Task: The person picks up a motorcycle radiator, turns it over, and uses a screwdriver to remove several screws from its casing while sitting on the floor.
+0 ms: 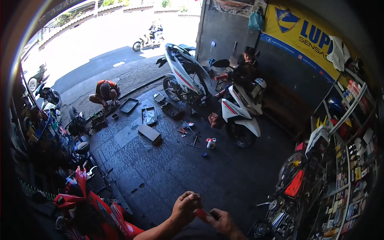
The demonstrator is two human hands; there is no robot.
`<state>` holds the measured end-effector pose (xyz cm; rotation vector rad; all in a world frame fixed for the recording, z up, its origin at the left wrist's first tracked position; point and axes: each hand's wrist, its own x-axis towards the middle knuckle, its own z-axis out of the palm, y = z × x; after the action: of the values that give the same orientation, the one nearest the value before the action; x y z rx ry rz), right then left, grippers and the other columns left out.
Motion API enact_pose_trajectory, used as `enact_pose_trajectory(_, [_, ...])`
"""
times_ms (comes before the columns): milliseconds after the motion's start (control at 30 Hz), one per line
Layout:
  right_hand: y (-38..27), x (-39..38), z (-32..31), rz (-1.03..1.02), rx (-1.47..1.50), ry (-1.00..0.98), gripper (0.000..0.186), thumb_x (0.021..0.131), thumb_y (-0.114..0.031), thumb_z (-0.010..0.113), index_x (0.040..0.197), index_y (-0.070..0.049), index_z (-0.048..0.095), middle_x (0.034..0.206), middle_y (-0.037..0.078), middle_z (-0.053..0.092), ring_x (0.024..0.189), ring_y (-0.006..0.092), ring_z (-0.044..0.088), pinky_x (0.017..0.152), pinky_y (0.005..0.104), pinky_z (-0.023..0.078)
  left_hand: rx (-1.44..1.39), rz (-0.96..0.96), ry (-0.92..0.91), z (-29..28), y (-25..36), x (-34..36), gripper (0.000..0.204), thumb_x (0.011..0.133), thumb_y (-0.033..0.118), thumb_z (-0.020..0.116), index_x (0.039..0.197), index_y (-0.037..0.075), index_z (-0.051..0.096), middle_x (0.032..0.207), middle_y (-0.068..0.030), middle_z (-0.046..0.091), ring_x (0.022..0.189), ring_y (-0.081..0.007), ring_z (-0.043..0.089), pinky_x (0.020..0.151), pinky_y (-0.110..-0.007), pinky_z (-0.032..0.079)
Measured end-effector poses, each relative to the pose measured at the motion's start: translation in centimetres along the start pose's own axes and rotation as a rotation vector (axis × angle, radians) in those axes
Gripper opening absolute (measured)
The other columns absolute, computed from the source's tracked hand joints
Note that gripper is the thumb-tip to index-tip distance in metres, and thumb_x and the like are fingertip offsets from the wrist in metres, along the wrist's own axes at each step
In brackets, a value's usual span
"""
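Low in the view, my left hand (185,207) and my right hand (223,222) meet over a small red object (201,214). Both hands grip it, the left from above with curled fingers, the right from below. What the red thing is cannot be made out; most of it is hidden by my fingers. Below the hands lies the dark tiled floor (168,168).
A red motorcycle (94,210) stands at lower left, and two white scooters (184,76) (240,112) stand farther off. Tools, trays (149,115) and a small bottle (211,143) lie on the floor. One person crouches (105,93) at the entrance, another sits (246,68) by the wall. Parts shelves (348,160) fill the right.
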<state>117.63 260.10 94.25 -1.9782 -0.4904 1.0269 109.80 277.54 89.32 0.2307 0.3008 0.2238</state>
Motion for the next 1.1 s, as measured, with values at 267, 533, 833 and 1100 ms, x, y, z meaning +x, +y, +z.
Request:
enact_pose_trajectory(267, [-17.3,23.3,5.9,-0.254,-0.038,-0.476,0.035,0.099,-0.027,0.06,0.12,0.001,0.055,0.089,0.01,0.068,0.082,0.0142,0.063,0.074,0.031,0.052,-0.055,0.674,0.062,-0.9,20.8,7.5,0.008,0.094,0.013,0.063,0.095,0.005,0.061,0.091,-0.0088,0.063,0.06,-0.0124,0.051,0.064,-0.03,0.046])
enact_pose_trajectory(533, [-28.8,41.8,19.9,-0.21,0.082,-0.661,0.021,0.099,-0.016,0.062,0.111,0.002,0.059,0.085,0.004,0.066,0.077,0.0077,0.061,0.068,0.0236,0.049,-0.023,0.769,0.081,-7.9,42.4,12.4,0.009,0.096,0.011,0.062,0.097,0.002,0.063,0.092,-0.008,0.064,0.078,-0.0145,0.059,0.071,-0.03,0.05])
enact_pose_trajectory(833, [-41.7,59.1,28.7,-0.121,0.016,-0.535,0.017,0.096,-0.014,0.064,0.104,0.001,0.059,0.079,0.004,0.065,0.067,0.0077,0.058,0.062,0.0233,0.047,-0.041,0.888,0.308,-13.7,65.4,17.9,0.01,0.095,0.01,0.065,0.099,0.001,0.065,0.094,-0.0111,0.066,0.084,-0.0191,0.065,0.078,-0.032,0.054])
enact_pose_trajectory(1100, [-57.1,81.7,41.8,-0.202,-0.211,-0.637,0.02,0.096,-0.017,0.064,0.104,0.002,0.061,0.077,0.004,0.064,0.068,0.0079,0.058,0.062,0.0251,0.047,-0.117,1.053,0.521,-23.6,88.1,24.4,0.007,0.096,0.008,0.062,0.096,0.003,0.067,0.09,-0.0108,0.067,0.078,-0.0184,0.065,0.073,-0.032,0.055])
